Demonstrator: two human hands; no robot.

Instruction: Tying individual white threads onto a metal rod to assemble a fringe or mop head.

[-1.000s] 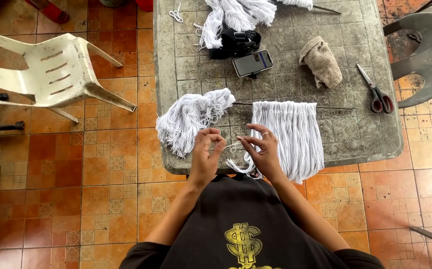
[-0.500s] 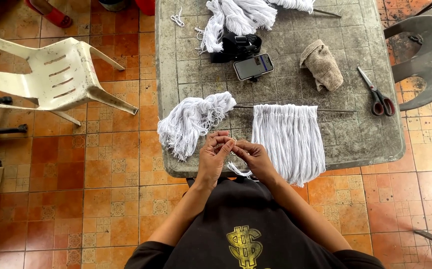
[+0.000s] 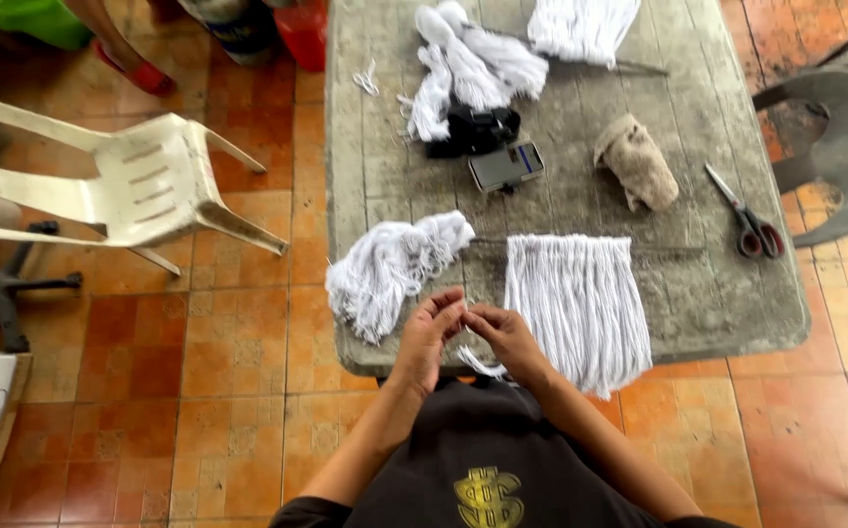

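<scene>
At the near edge of the grey worktop (image 3: 727,323) the left hand (image 3: 426,337) and the right hand (image 3: 504,335) met, fingertips together, the fingers of both pinched on a thin white cord (image 3: 478,365) whose loose end trailed down past the worktop's edge beneath the right wrist. Just left of the hands lay a loose bundle of white cords (image 3: 390,269), spilling toward the worktop's near left corner. Just right of them a fringe of white cords (image 3: 576,303) hung from a thin rod (image 3: 658,248) that lay across the worktop, the cord ends falling over the near edge. Farther back, a smartphone (image 3: 507,165) lay screen up, touching a black object (image 3: 473,130) behind it, and a crumpled tan cloth (image 3: 637,162) sat to the right of the phone. A pair of red-handled scissors (image 3: 746,213) lay near the right edge. At the far end were another heap of white cords (image 3: 473,59) and a second fringe (image 3: 580,26). On the orange tiled floor, a white plastic chair (image 3: 121,181) stood to the left and a grey plastic chair (image 3: 844,147) to the right.
</scene>
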